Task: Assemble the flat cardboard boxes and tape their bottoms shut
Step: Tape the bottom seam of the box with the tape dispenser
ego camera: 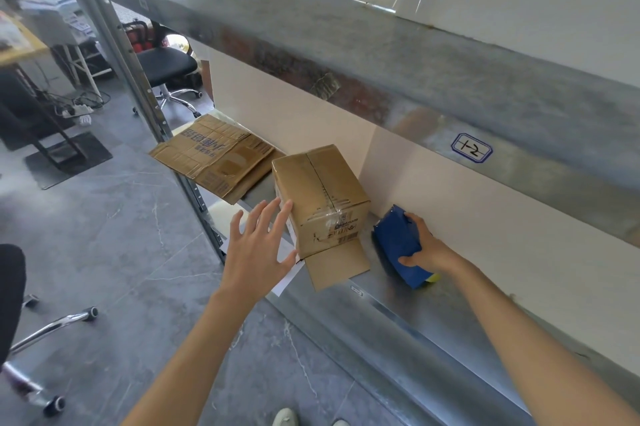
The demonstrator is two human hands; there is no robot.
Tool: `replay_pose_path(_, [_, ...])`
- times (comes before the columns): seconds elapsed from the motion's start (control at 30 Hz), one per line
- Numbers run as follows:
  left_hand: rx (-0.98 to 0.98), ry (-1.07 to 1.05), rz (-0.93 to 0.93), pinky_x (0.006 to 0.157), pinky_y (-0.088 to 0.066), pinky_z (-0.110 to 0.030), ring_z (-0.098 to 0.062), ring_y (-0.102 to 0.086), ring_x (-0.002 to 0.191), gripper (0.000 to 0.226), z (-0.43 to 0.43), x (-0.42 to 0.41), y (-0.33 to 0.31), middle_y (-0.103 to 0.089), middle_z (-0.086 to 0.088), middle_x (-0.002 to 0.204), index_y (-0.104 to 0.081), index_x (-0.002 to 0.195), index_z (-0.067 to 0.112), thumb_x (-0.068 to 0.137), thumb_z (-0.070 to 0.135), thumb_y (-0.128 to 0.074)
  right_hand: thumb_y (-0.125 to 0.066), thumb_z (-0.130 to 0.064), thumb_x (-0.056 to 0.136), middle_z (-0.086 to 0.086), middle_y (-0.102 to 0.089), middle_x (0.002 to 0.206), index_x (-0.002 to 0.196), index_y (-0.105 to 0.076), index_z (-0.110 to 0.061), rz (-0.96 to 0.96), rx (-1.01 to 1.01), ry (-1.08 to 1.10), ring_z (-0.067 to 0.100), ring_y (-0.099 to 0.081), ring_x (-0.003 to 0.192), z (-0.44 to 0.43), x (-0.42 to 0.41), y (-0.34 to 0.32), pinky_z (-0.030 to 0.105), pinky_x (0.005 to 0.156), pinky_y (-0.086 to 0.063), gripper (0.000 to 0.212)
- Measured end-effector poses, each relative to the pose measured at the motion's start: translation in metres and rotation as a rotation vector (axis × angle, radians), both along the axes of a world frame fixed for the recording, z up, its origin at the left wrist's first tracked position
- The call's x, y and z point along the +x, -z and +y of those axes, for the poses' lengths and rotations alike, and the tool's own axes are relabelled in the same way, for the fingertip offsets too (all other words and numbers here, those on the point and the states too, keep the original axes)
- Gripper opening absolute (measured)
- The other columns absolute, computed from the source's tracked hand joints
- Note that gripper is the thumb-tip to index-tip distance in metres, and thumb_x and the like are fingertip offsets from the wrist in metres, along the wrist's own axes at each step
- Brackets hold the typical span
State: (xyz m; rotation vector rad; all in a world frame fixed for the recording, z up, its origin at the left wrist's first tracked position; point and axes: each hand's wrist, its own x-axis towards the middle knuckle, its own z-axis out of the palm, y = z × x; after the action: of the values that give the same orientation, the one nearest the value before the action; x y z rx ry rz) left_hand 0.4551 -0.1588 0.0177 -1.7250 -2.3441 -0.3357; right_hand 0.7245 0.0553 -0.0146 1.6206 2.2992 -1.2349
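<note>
An assembled brown cardboard box (322, 193) stands on the metal shelf (398, 308), its upward face closed with clear tape along the seam and one flap lying open toward me. My left hand (258, 245) is spread with straight fingers right beside the box's left side, fingertips at its edge. My right hand (427, 247) grips a blue tape dispenser (398, 245) resting on the shelf to the right of the box. Flattened cardboard boxes (214, 155) lie on the shelf's far left end, overhanging its edge.
An upper shelf beam (381, 79) with a "1-2" label runs overhead, and white panels line the back. A shelf upright (145, 86) stands at left. Office chairs (169, 69) and a desk stand on the grey floor. White paper lies under the box's corner.
</note>
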Motion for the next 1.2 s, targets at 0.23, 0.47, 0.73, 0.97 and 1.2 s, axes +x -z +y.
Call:
replay_pose_path(0.23, [0.03, 0.008, -0.058, 0.112, -0.029, -0.055, -0.028, -0.045, 0.136, 0.075, -0.001, 0.0, -0.004, -0.05, -0.006, 0.146, -0.048, 0.144, 0.017, 0.08, 0.047, -0.074, -0.065, -0.027, 0.086, 0.007, -0.057, 0.129, 0.147, -0.015, -0.048, -0.036, 0.156, 0.071, 0.027, -0.058, 0.095, -0.015, -0.004, 0.0, 0.04, 0.079, -0.052, 0.081])
replay_pose_path(0.47, [0.229, 0.139, -0.227, 0.108, -0.035, -0.042, -0.024, -0.05, 0.129, 0.056, 0.005, 0.004, -0.014, -0.056, -0.001, 0.139, -0.057, 0.135, 0.016, 0.084, 0.03, -0.076, -0.067, -0.04, 0.087, -0.001, -0.066, 0.094, 0.138, -0.026, -0.049, -0.029, 0.405, -0.126, 0.019, -0.062, 0.072, -0.043, 0.022, -0.037, 0.034, 0.063, -0.049, 0.066])
replay_pose_path(0.73, [0.21, 0.293, -0.459, 0.09, -0.04, -0.028, -0.011, -0.058, 0.11, 0.037, 0.033, 0.033, -0.044, -0.065, 0.015, 0.115, -0.062, 0.128, 0.029, 0.091, 0.03, -0.068, -0.066, -0.046, 0.087, -0.01, -0.065, 0.106, 0.133, -0.013, -0.068, 0.025, 0.486, -0.344, 0.014, -0.061, 0.079, -0.073, 0.028, -0.089, 0.033, 0.075, -0.051, 0.074])
replay_pose_path(0.97, [0.052, 0.466, -0.658, 0.103, -0.043, -0.035, -0.007, -0.052, 0.123, 0.046, 0.042, 0.033, -0.056, -0.059, 0.015, 0.131, -0.057, 0.134, 0.03, 0.091, 0.012, -0.065, -0.066, -0.048, 0.087, -0.018, -0.06, 0.12, 0.134, -0.012, -0.069, 0.045, 0.515, -0.468, 0.012, -0.059, 0.082, -0.086, 0.012, -0.106, 0.03, 0.077, -0.049, 0.075])
replay_pose_path(1.2, [0.029, 0.483, -0.885, 0.095, -0.044, -0.01, 0.005, -0.06, 0.11, 0.055, 0.035, 0.026, -0.057, -0.068, 0.02, 0.113, -0.067, 0.116, 0.03, 0.084, -0.013, -0.053, -0.065, -0.048, 0.088, -0.019, -0.06, 0.121, 0.134, -0.011, -0.069, 0.062, 0.529, -0.53, 0.012, -0.058, 0.083, -0.095, 0.002, -0.11, 0.031, 0.079, -0.049, 0.074])
